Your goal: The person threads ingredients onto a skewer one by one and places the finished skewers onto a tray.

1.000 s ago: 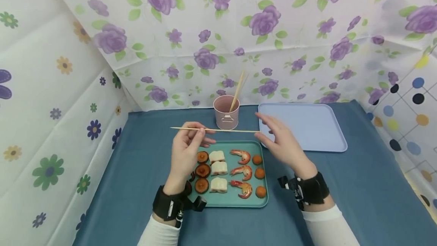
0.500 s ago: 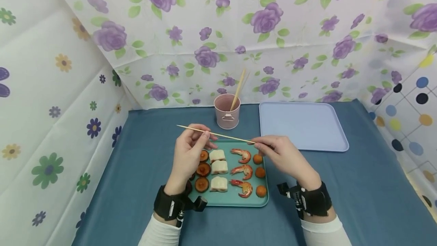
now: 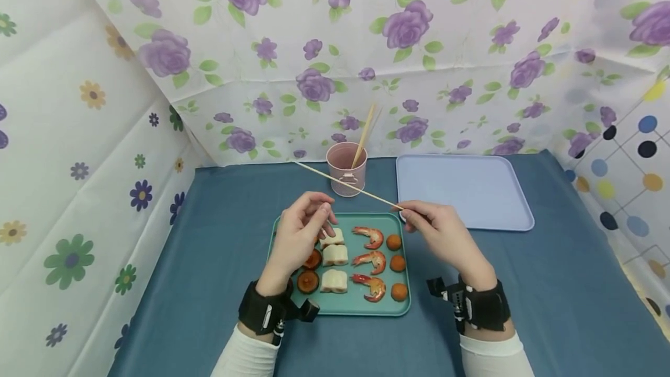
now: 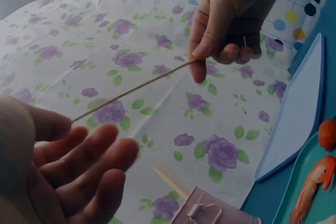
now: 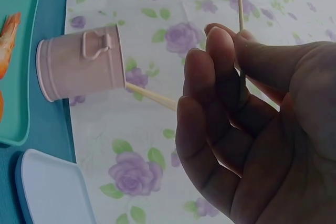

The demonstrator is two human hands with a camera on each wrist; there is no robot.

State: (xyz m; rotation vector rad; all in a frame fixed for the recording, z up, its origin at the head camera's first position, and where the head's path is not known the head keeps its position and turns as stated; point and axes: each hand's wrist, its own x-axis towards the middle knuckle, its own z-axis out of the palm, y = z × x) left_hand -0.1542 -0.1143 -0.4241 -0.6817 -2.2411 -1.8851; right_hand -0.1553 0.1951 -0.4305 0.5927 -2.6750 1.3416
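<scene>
A thin wooden skewer (image 3: pixel 345 184) slants up and to the left above the table. My right hand (image 3: pixel 445 234) pinches its lower end between thumb and fingers, as the right wrist view also shows with the skewer (image 5: pixel 240 3) upright there. My left hand (image 3: pixel 303 231) hovers over the left part of the green tray (image 3: pixel 361 308), its fingers loosely bent and apart from the skewer in the head view. On that tray lie rows of mushroom caps (image 3: pixel 307 281), white pieces (image 3: pixel 334 281), shrimps (image 3: pixel 374 287) and orange balls (image 3: pixel 399 292). My left hand hides some of the mushrooms.
Behind the green tray stands a pink bucket (image 3: pixel 346 182) with several sticks (image 3: pixel 363 135) leaning in it. A pale blue tray (image 3: pixel 466 191) lies at the back right on the blue tablecloth (image 3: pixel 225 226). Flowered cloth (image 3: pixel 314 28) hangs behind the table.
My right hand has come in and taken the skewer's right end. My left hand has let go of the skewer and sits a little lower. The skewer's free tip has swung up and right.
</scene>
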